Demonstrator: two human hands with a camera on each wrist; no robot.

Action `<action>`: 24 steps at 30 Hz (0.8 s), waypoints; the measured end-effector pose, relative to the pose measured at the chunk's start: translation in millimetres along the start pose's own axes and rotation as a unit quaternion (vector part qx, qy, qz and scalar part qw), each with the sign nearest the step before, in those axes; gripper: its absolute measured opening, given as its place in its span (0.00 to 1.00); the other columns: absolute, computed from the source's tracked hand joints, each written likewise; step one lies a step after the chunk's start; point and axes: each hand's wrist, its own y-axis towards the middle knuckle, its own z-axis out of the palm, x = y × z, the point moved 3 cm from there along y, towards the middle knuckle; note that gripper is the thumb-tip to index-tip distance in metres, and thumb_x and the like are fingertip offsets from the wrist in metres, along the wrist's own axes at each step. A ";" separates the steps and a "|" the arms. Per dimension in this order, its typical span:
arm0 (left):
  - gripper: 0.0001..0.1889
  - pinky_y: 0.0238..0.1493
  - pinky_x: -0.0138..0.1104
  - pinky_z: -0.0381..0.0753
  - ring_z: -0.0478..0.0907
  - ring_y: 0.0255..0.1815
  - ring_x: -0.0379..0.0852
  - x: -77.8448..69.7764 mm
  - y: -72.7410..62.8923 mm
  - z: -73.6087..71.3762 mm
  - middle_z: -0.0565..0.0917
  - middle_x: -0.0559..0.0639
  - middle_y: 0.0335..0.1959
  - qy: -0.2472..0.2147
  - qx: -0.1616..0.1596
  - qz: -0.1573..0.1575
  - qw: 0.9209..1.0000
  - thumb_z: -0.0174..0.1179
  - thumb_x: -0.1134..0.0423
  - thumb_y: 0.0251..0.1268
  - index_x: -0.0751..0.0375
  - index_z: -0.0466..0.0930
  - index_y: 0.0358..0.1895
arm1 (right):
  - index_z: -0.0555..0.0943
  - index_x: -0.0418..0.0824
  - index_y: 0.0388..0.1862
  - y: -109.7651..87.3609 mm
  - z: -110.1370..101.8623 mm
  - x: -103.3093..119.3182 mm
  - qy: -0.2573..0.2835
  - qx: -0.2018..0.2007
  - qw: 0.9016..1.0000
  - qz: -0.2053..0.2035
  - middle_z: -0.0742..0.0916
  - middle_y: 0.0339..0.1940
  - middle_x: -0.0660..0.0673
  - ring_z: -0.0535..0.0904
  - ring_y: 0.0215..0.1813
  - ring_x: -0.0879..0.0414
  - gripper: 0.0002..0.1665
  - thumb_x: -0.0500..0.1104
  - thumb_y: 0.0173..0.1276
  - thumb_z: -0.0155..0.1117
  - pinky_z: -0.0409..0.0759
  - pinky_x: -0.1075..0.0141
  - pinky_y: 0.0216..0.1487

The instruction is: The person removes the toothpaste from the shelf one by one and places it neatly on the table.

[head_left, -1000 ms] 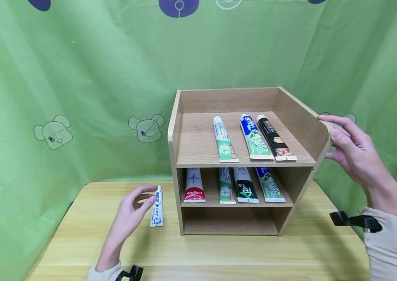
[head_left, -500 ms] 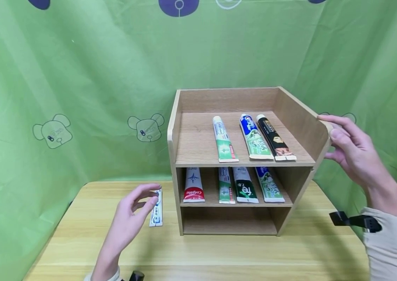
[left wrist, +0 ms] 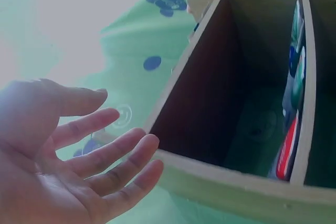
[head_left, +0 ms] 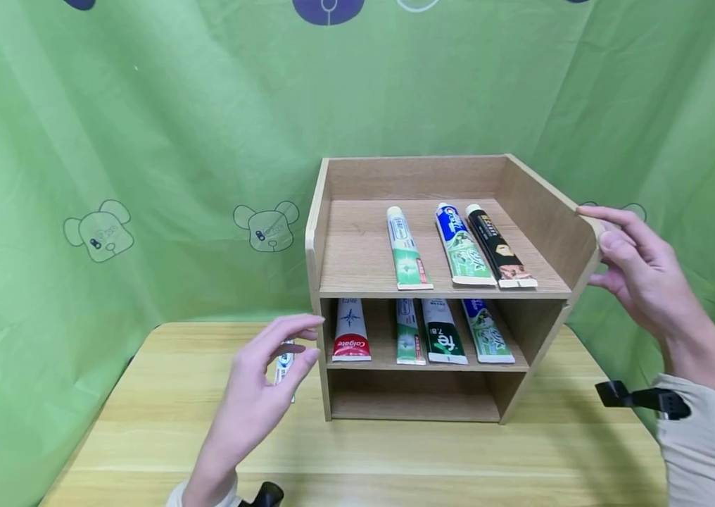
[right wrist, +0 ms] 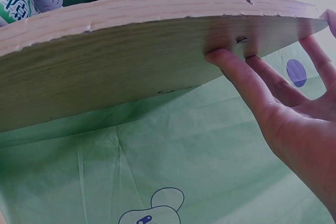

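In the head view, the wooden shelf unit (head_left: 532,176) stands on the wooden table (head_left: 136,422). Its top tray (head_left: 351,260) holds three toothpaste tubes: a white-and-green tube (head_left: 405,250), a blue-and-green tube (head_left: 464,245) and a black tube (head_left: 500,246), the last two lying side by side near the right wall. In the middle compartment (head_left: 383,355), from left to right, lie a red-and-white Colgate tube (head_left: 351,331), a slim white-and-green tube (head_left: 409,334), a white-and-dark-green tube (head_left: 443,332) and a second blue-and-green tube (head_left: 487,331). The bottom compartment (head_left: 414,398) is beneath them. A white-and-blue tube (head_left: 284,362) lies on the table left of the unit, mostly hidden behind the left hand (head_left: 262,384), whose fingers are bent around air. The right hand (head_left: 645,278) grips the front upper corner of the right side panel (head_left: 547,197), thumb at the front edge.

In the left wrist view, the left hand is released, palm showing, fingers loosely extended beside the unit. Tubes, one with a red end, lie along one board of the dark middle compartment.

In the right wrist view, the right hand's fingertips press the panel's outer face; the ends of two tubes show inside the unit.
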 end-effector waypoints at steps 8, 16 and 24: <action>0.18 0.58 0.42 0.83 0.79 0.60 0.46 -16.5 15.2 13.9 0.82 0.44 0.60 0.025 -0.003 0.047 0.999 0.64 0.67 0.72 0.54 0.81 0.63 | 0.57 0.24 0.77 0.5 1.1 0.1 0.013 0.004 1.000 -0.002 0.75 0.56 0.37 0.82 0.52 0.51 0.27 0.26 0.81 0.37 0.89 0.60 0.47; 0.16 0.65 0.38 0.78 0.79 0.61 0.45 -36.1 35.4 28.9 0.82 0.48 0.60 0.050 -0.008 0.108 0.993 0.65 0.67 0.71 0.57 0.83 0.60 | 0.56 0.24 0.77 0.7 0.4 2.5 -0.006 -0.009 1.000 0.003 0.75 0.57 0.37 0.82 0.52 0.52 0.27 0.27 0.81 0.37 0.88 0.61 0.46; 0.15 0.66 0.35 0.76 0.77 0.62 0.43 -44.6 56.9 45.3 0.81 0.49 0.59 0.094 0.005 0.124 0.988 0.64 0.63 0.73 0.59 0.83 0.59 | 0.57 0.25 0.77 0.2 -0.1 0.9 0.004 0.008 1.000 0.002 0.73 0.61 0.36 0.82 0.54 0.51 0.28 0.26 0.81 0.36 0.88 0.60 0.48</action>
